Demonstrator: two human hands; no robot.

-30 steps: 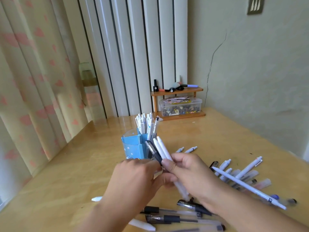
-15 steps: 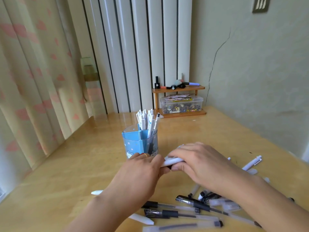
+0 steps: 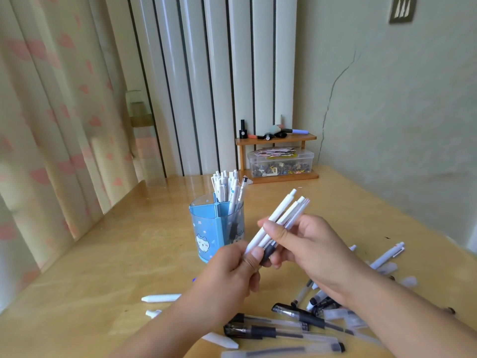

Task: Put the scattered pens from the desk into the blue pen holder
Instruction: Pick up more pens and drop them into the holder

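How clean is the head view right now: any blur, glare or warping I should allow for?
Head view: soft daylight, sheen on the desk near the curtain; bundle of pens and both hands reasonably sharp; loose pens at the right edge smeared; wide-angle bending of the frame edges.

Since half a second ago, both hands have risen off the desk. The bundle of pens (image 3: 280,223), then lying nearly flat and low between the hands, now tilts steeply, its clicker ends pointing up and to the right. The right hand (image 3: 307,248), previously palm-down over the bundle, now grips its middle. The left hand (image 3: 229,277) now pinches the lower tips. The white retractable pen (image 3: 387,257), formerly half hidden, shows in full.
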